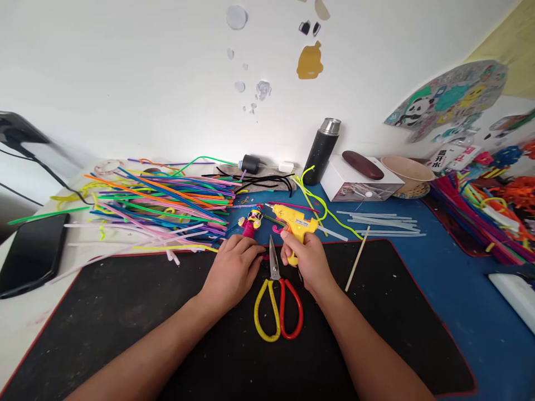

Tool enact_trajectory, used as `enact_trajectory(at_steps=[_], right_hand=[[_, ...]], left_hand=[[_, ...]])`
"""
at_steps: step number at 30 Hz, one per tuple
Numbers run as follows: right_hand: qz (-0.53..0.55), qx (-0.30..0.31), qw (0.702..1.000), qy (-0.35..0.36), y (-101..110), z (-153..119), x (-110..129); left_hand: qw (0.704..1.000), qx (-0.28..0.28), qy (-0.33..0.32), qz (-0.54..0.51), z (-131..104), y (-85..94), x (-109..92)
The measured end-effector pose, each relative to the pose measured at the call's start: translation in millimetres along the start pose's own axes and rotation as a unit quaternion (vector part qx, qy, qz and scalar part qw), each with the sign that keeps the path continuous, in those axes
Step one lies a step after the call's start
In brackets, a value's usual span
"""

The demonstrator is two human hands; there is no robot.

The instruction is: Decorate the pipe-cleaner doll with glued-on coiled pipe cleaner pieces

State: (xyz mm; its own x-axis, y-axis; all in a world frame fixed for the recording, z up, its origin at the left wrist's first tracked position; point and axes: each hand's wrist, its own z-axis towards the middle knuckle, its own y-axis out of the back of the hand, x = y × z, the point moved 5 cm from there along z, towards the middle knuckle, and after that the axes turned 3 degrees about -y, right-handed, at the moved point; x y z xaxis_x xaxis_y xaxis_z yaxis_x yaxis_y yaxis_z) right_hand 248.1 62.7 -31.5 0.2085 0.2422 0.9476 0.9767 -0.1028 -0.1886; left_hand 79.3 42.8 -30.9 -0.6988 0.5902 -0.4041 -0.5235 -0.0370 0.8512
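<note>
My left hand (pixel 234 266) is closed round the lower part of a small pipe-cleaner figure (pixel 249 224), which has a magenta body and a yellow, white and black head. In my right hand (pixel 308 257) is a yellow glue gun (pixel 297 223), its nozzle pointing left toward the figure and a clear glue stick coming out of its back. A curled magenta piece (pixel 277 229) shows beside the gun. Between my hands lie scissors (pixel 275 272) with one yellow and one red handle, blades pointing away from me.
Black mat (pixel 175 340) under my arms. Pipe cleaners (pixel 167 195) pile up at the back left, near a phone (pixel 32 252). Behind stand a black flask (pixel 321 150) and white box (pixel 355 181). Glue sticks (pixel 388 221) and a wooden stick (pixel 358 259) lie right.
</note>
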Motion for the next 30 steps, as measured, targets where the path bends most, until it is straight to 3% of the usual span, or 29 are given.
enact_trajectory(at_steps=[18,30], right_hand=[[-0.010,0.035,0.999,-0.002,-5.1,-5.9,-2.9],[-0.013,0.045,0.999,-0.005,-5.9,-8.0,-4.1]], left_hand=[[0.997,0.046,0.054,0.029,2.2,-5.1,0.0],[0.997,0.028,0.073,-0.027,2.5,-5.2,3.8]])
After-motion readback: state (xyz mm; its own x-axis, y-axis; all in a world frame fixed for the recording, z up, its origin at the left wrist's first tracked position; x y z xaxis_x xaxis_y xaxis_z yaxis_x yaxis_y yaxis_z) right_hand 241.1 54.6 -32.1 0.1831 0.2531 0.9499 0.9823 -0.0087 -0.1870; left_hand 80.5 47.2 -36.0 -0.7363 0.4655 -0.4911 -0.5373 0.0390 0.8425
